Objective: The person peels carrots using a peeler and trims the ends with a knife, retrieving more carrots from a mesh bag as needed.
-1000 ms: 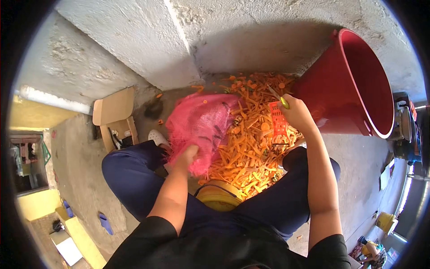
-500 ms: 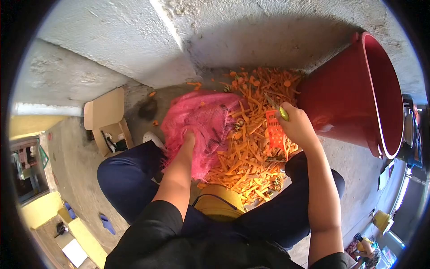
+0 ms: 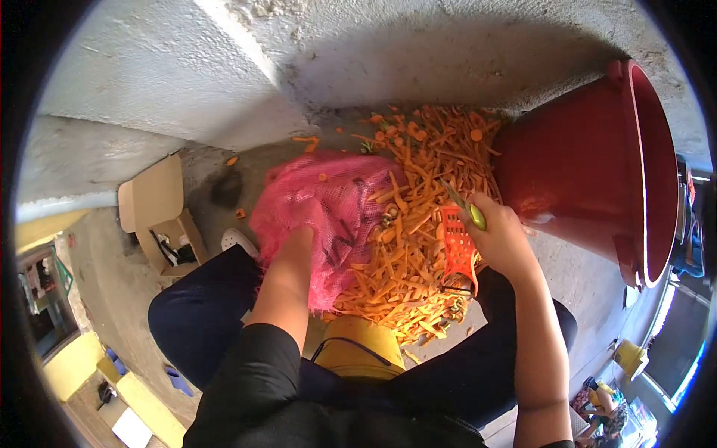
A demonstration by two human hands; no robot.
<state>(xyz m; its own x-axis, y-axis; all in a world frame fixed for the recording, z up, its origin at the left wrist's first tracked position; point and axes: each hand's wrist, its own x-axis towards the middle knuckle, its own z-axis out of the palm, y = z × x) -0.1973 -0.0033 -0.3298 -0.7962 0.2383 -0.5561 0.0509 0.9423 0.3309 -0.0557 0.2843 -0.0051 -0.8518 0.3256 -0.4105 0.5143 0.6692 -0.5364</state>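
Observation:
A pink mesh sack lies crumpled on the floor in front of me. My left hand reaches into it, and the fingers are hidden by the mesh. Dark shapes show through its right side. My right hand is closed around the yellow-green handle of a small knife, whose blade points up and left. Just below that hand is an orange perforated plastic piece, overlapping a large heap of orange carrot peelings. Carrot ends and round slices are mixed into the heap.
A large dark red tub leans on its side at the right. Between my legs stands a yellow bucket. An open cardboard box sits to the left. Concrete walls close off the far side. A person is at lower right.
The view has shifted slightly. The orange piece now shows lower, with a black strap at its bottom end. My left hand is still in the sack and my right still grips the knife.

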